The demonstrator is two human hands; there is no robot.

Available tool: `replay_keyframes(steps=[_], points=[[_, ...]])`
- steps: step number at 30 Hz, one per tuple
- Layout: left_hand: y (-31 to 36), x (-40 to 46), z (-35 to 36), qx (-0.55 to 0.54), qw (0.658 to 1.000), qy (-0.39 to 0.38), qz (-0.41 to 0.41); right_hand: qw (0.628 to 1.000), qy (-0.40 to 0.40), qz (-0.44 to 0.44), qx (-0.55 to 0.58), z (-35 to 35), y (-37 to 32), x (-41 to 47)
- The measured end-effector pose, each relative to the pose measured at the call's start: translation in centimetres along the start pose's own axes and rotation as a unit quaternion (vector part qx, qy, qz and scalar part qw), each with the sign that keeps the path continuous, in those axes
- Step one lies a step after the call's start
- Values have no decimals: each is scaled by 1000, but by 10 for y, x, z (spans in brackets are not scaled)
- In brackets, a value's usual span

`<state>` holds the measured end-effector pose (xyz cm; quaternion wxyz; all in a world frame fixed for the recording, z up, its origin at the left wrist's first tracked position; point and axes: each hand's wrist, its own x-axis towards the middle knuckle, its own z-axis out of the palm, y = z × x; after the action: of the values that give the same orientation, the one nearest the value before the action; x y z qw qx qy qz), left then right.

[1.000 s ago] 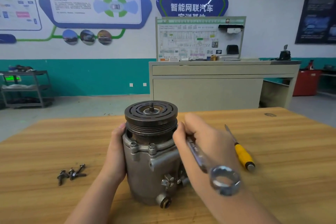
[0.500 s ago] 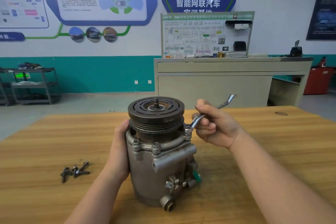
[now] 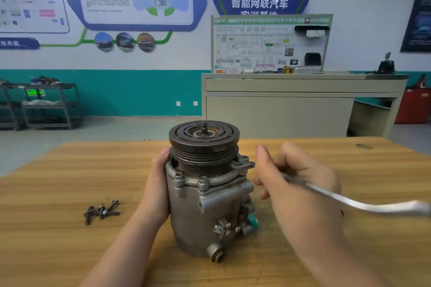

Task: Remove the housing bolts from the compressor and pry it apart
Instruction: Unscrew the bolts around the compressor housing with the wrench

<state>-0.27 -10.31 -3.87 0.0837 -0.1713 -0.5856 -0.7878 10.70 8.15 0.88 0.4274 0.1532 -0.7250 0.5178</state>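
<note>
Grey cast-metal compressor [image 3: 207,212] stands upright on the light wooden tabletop [image 3: 58,240], dark grooved pulley [image 3: 203,144] on top with a threaded shaft stub poking up from its centre. Left hand [image 3: 156,184] presses flat against the compressor's left side, fingers together, their tips up near the pulley's lower edge; the rest of the fingers wrap behind the body, out of sight. Right hand [image 3: 296,184] sits just right of the housing, fingers curled round the shaft of a long silver metal wrench [image 3: 349,200]. Index finger sticks up nearly straight, close to the pulley's right edge. Wrench handle runs out past the wrist toward the right frame edge, blurred. Its working end runs in toward the mounting ear on the housing flange, just beyond the right fingertips; exact contact with a bolt head can't be made out. Two bolt heads show on the front flange, between the two hands. Small cluster of dark loose bolts [image 3: 101,211] lies on the wood well left of the left wrist, apart from the compressor. Green plastic cap [image 3: 253,221] on a port low on the compressor, below the right fingers.
</note>
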Motion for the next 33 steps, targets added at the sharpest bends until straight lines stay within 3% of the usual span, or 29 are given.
replay_keyframes(steps=[3, 8, 14, 16, 18, 21, 23, 24, 26, 28, 30, 33], points=[[1, 0, 1, 1, 1000, 4, -3, 989, 50, -96, -101, 2, 1, -5], [0, 0, -1, 5, 1000, -2, -13, 982, 49, -108, -147, 2, 0, 2], [-5, 0, -1, -16, 1000, 5, -5, 958, -55, -168, -225, 13, -22, 5], [-9, -1, -2, -44, 997, 50, -26, 944, -88, -150, -282, 20, -34, 4], [-8, 0, -2, -44, 998, 32, -33, 932, -97, -136, -323, 23, -38, 1], [-2, 2, -1, -20, 1000, -2, -9, 969, -73, -96, -214, 15, -27, -5], [-3, 5, -2, -16, 1000, 5, 4, 998, -40, 40, -13, 3, -16, -2], [-4, 5, -1, -13, 1000, 4, 8, 987, -41, 116, 100, -4, -8, 4], [-6, 6, -1, -9, 1000, 5, 16, 920, -96, 230, 303, -19, 18, 20], [-7, 6, -2, -7, 1000, 3, 24, 821, -185, 306, 444, -26, 45, 41], [-8, 6, -1, -10, 1000, 7, 26, 729, -286, 355, 510, -22, 64, 61], [-10, 7, -3, -10, 1000, 9, 20, 631, -370, 416, 541, -2, 83, 81]])
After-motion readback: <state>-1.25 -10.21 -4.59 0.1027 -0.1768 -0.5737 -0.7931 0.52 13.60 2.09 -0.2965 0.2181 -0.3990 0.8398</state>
